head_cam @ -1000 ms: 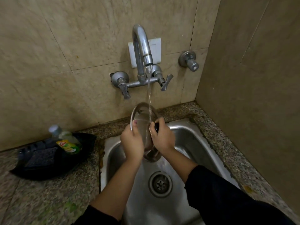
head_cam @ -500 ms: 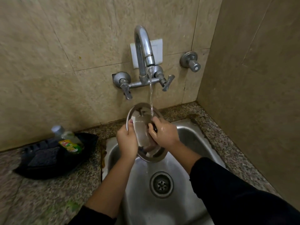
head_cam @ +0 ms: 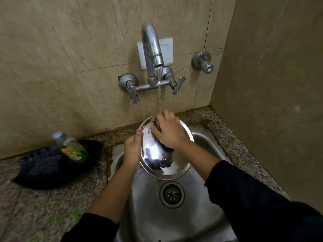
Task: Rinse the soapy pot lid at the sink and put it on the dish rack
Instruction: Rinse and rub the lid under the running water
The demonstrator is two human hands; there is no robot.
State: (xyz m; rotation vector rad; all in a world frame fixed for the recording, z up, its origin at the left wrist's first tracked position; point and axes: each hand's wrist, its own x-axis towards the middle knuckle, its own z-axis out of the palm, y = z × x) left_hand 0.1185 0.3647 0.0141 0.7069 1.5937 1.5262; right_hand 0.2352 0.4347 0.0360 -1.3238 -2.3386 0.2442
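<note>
Both forearms are extended forward and converge toward the centre, with dark sleeves pushed back so that the forearms and wrists are bared. The left hand (head_cam: 133,151) is held lower and to the left, its fingers curled in a clamping grip and its thumb raised along the upper edge of what is held. The right hand (head_cam: 168,131) is placed higher and farther forward, palm turned down, fingers spread and slightly bent, pressed flat rather than closed.
</note>
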